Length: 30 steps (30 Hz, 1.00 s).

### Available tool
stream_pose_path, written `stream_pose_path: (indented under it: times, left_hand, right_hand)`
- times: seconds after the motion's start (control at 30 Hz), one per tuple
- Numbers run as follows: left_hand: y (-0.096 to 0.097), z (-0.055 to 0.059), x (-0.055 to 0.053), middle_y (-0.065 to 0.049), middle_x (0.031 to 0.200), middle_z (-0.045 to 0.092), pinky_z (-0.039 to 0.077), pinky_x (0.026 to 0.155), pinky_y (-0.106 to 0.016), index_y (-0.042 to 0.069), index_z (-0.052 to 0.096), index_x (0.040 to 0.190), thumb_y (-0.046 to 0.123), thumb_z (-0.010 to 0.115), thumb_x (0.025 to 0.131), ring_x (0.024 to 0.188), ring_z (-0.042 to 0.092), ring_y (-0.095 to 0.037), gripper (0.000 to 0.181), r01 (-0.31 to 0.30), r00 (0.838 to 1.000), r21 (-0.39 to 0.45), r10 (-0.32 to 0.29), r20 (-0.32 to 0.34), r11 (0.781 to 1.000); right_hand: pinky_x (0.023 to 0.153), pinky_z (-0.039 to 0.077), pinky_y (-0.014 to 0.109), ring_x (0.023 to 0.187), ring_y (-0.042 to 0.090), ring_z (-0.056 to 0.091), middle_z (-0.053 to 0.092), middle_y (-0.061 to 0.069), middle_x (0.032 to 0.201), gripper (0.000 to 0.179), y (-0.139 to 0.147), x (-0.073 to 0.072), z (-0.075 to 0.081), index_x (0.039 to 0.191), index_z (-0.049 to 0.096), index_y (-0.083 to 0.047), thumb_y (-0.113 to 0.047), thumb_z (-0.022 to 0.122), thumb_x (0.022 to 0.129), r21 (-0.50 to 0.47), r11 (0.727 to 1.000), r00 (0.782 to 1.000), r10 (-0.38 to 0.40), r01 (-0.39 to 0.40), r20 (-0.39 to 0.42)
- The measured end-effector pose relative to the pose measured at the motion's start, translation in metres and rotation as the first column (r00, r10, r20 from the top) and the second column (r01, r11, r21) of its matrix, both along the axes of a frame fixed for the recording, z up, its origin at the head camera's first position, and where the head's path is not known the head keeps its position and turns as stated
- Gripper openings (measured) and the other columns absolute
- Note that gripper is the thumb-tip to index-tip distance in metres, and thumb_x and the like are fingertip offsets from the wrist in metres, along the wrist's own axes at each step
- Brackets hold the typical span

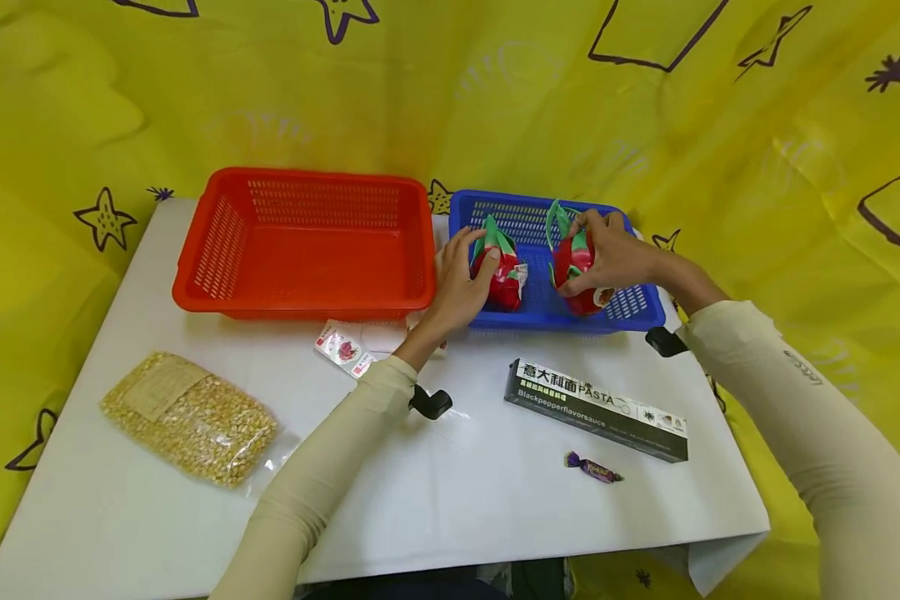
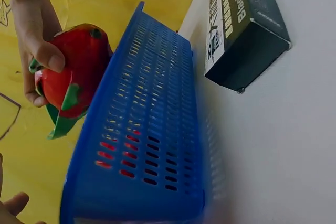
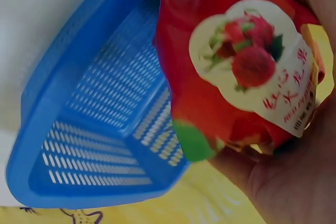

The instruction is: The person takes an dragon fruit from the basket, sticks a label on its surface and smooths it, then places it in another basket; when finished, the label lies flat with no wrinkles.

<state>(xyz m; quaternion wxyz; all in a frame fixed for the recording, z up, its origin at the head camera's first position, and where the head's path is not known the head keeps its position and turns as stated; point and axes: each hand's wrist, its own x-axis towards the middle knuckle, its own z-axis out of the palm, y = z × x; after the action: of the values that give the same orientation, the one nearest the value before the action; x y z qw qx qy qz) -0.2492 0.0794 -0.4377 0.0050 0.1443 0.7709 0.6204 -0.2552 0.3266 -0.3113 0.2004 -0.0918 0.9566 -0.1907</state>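
Note:
My right hand grips a dragon fruit in red and green wrapping, over the right half of the blue basket. In the right wrist view a white label with a fruit picture faces the camera on this dragon fruit. The left wrist view shows it above the basket rim. A second dragon fruit lies in the basket's left half, its red showing through the slots. My left hand is over it, thumb and fingers spread apart around its top.
Left of the blue basket stands a red basket. On the white table lie a bag of yellow kernels, a small white packet partly behind the left arm, a black pasta box and a purple-wrapped candy.

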Motion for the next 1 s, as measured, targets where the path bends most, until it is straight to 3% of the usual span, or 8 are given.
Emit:
stream_pose_path:
  times: [0.17,0.27,0.47,0.57,0.77,1.0]
  left_hand:
    - [0.004,-0.01,0.0,-0.012,0.175,0.015,0.016,0.128,-0.063,0.016,0.04,0.16,0.039,0.049,0.111,0.16,0.008,-0.035,0.056,-0.069,0.997,-0.035,0.067,-0.04,0.997]
    - [-0.002,-0.014,0.003,-0.012,0.176,0.014,0.016,0.128,-0.063,0.015,0.041,0.16,0.036,0.053,0.109,0.161,0.008,-0.035,0.056,-0.112,0.992,-0.064,0.108,-0.072,0.992]
    - [-0.016,-0.01,0.008,-0.015,0.175,0.016,0.018,0.128,-0.062,0.012,0.043,0.159,0.031,0.056,0.106,0.16,0.012,-0.037,0.057,-0.215,0.965,-0.097,0.196,-0.174,0.972]
    - [-0.018,-0.009,0.012,-0.015,0.175,0.016,0.019,0.128,-0.061,0.011,0.042,0.159,0.031,0.056,0.107,0.16,0.013,-0.037,0.058,-0.222,0.961,-0.121,0.196,-0.193,0.968]
    - [-0.013,-0.012,0.021,-0.01,0.177,0.014,0.019,0.129,-0.062,0.013,0.04,0.161,0.029,0.056,0.107,0.163,0.004,-0.032,0.058,-0.188,0.973,-0.14,0.164,-0.163,0.972]
    - [-0.014,-0.012,0.024,-0.009,0.176,0.015,0.019,0.13,-0.058,0.012,0.039,0.161,0.027,0.056,0.108,0.163,0.002,-0.028,0.058,-0.201,0.969,-0.166,0.171,-0.18,0.965]
  right_hand:
    - [0.089,0.061,0.06,0.131,0.054,0.033,0.025,0.036,0.137,0.082,0.002,-0.012,-0.017,0.135,0.027,-0.007,-0.03,0.088,0.086,0.076,0.997,0.999,0.028,-0.03,0.024]
    - [0.088,0.062,0.057,0.128,0.054,0.037,0.024,0.036,0.136,0.082,-0.004,-0.015,-0.027,0.133,0.027,-0.008,-0.032,0.089,0.085,0.091,0.995,0.996,0.04,-0.046,0.075]
    - [0.093,0.06,0.056,0.129,0.05,0.035,0.025,0.032,0.135,0.082,-0.029,-0.028,-0.033,0.132,0.028,-0.012,-0.039,0.089,0.084,0.132,0.988,0.988,0.066,-0.084,0.138]
    - [0.096,0.059,0.057,0.129,0.051,0.036,0.025,0.032,0.137,0.082,-0.033,-0.029,-0.036,0.132,0.027,-0.013,-0.039,0.089,0.084,0.14,0.987,0.987,0.061,-0.082,0.15]
    - [0.091,0.061,0.054,0.126,0.051,0.041,0.026,0.032,0.135,0.08,-0.025,-0.021,-0.048,0.132,0.029,-0.012,-0.036,0.089,0.084,0.1,0.993,0.986,0.041,-0.058,0.161]
    - [0.099,0.056,0.06,0.13,0.05,0.034,0.027,0.033,0.137,0.079,-0.02,-0.023,-0.048,0.136,0.028,-0.01,-0.037,0.085,0.088,0.053,0.998,0.989,0.028,-0.036,0.144]
